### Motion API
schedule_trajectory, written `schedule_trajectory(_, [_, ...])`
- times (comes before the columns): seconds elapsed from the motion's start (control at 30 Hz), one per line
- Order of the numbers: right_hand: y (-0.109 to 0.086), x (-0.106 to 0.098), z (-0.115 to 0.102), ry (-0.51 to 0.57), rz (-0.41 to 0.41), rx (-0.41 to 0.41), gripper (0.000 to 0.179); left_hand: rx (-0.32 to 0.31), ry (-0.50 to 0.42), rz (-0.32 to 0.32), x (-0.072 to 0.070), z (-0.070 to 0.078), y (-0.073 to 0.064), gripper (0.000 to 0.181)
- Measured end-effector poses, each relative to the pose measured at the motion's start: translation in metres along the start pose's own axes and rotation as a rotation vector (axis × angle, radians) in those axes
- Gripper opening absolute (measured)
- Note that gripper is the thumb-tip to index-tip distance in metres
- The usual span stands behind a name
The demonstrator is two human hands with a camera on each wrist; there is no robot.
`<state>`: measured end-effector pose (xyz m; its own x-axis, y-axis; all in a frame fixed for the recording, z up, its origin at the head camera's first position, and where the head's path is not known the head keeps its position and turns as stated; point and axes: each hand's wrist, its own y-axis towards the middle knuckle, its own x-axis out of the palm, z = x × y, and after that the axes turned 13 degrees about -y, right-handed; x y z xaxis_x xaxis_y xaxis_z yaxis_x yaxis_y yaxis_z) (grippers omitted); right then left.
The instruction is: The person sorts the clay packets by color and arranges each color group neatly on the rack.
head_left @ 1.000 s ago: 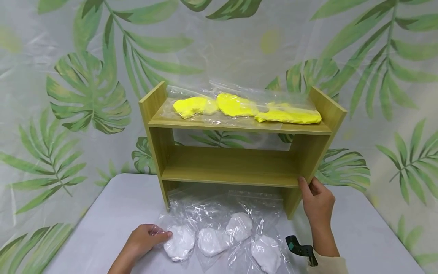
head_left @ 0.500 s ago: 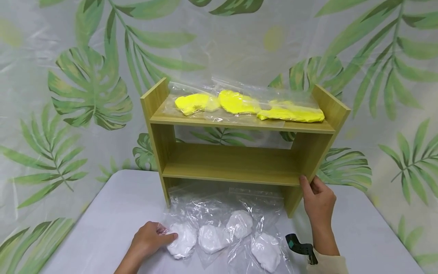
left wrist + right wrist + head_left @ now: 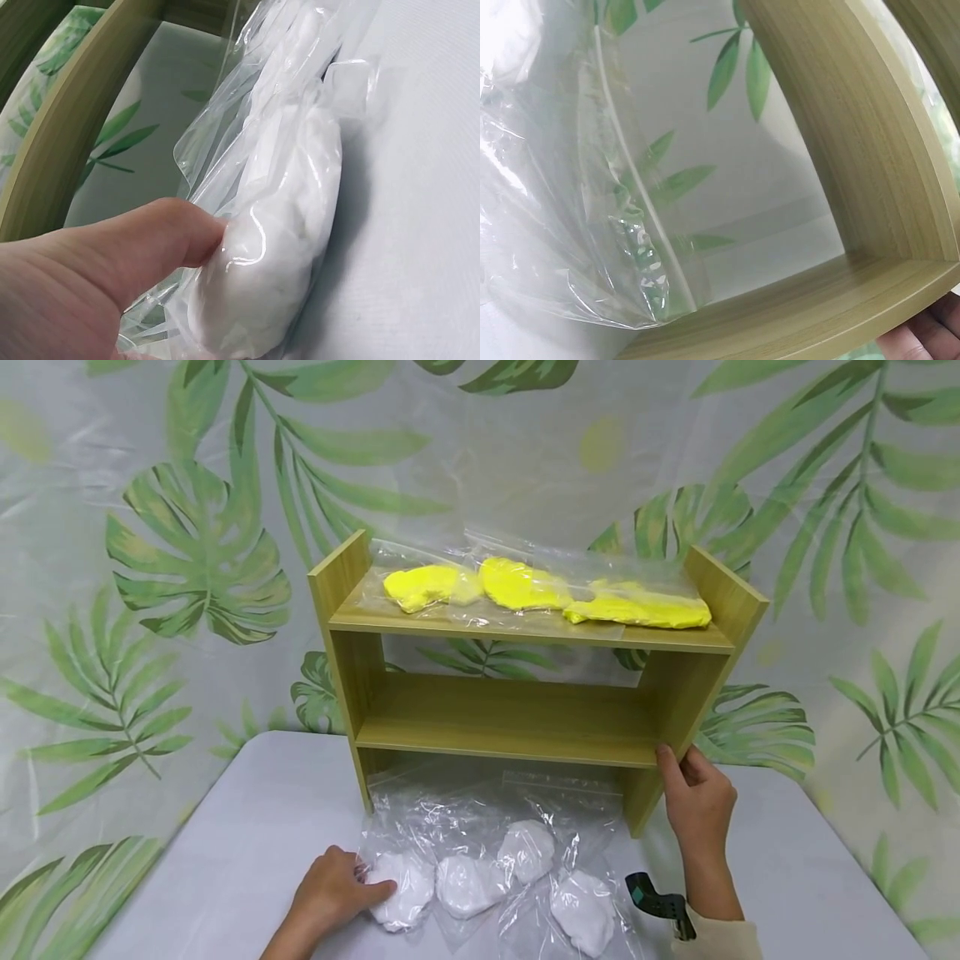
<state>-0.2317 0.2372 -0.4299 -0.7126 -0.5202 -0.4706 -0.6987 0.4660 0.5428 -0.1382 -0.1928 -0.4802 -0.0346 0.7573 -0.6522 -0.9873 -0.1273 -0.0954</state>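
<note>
My left hand (image 3: 330,893) holds the leftmost clear zip bag with a soft white clay-like lump (image 3: 408,906), its thumb across the lump's left side. In the left wrist view the thumb (image 3: 165,232) presses the plastic over the white lump (image 3: 255,300); the other fingers are mostly hidden. A wooden two-tier shelf (image 3: 510,718) stands behind the bags. My right hand (image 3: 701,806) grips its right side panel, thumb in front at the middle board's end. Fingertips (image 3: 930,337) show at the panel's outer side in the right wrist view.
Several more bagged white lumps (image 3: 468,887) lie in front of the shelf, their plastic overlapping and reaching under the middle board. Bagged yellow lumps (image 3: 521,583) lie along the top board. A leaf-patterned cloth (image 3: 202,543) hangs behind the white table (image 3: 247,827).
My left hand has slid slightly right, its thumb now farther over the white lump, which has shifted a little right. The right hand keeps its grip on the shelf.
</note>
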Motion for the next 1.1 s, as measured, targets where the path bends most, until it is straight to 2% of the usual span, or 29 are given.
schedule_trajectory(0.17, [0.000, 0.000, -0.001, -0.005, 0.004, -0.003, 0.032, 0.009, 0.051, -0.020, 0.001, 0.001, 0.001, 0.047])
schedule_trajectory(0.3, [-0.001, -0.001, 0.000, -0.001, 0.001, -0.005, 0.032, 0.011, 0.033, -0.034, 0.000, 0.002, 0.001, 0.044])
schedule_trajectory(0.43, [-0.001, -0.001, 0.000, 0.006, -0.003, -0.004, 0.032, 0.005, -0.077, -0.044, -0.002, 0.001, 0.002, 0.042])
schedule_trajectory(0.53, [-0.001, -0.001, -0.001, 0.012, -0.004, -0.004, 0.031, -0.002, -0.190, -0.078, -0.005, -0.001, 0.003, 0.039])
schedule_trajectory(0.63, [-0.001, -0.002, -0.002, 0.015, -0.007, -0.009, 0.031, -0.039, -0.322, -0.119, -0.007, -0.004, 0.004, 0.040])
schedule_trajectory(0.77, [-0.001, -0.002, -0.003, 0.022, -0.013, -0.012, 0.031, -0.068, -0.420, -0.127, -0.012, -0.004, 0.004, 0.072])
schedule_trajectory(0.83, [-0.001, -0.002, -0.003, 0.023, -0.013, -0.012, 0.031, -0.060, -0.454, -0.142, -0.015, -0.003, 0.004, 0.081])
schedule_trajectory(0.87, [-0.001, -0.002, -0.003, 0.023, -0.011, -0.012, 0.031, -0.046, -0.470, -0.154, -0.017, -0.002, 0.004, 0.082])
schedule_trajectory(1.0, [-0.001, -0.002, -0.002, 0.012, -0.004, -0.010, 0.031, 0.003, -0.565, -0.239, -0.025, 0.002, 0.001, 0.063])
schedule_trajectory(1.1, [-0.001, -0.001, -0.002, 0.007, -0.005, -0.009, 0.032, 0.025, -0.603, -0.276, -0.031, 0.005, -0.001, 0.062])
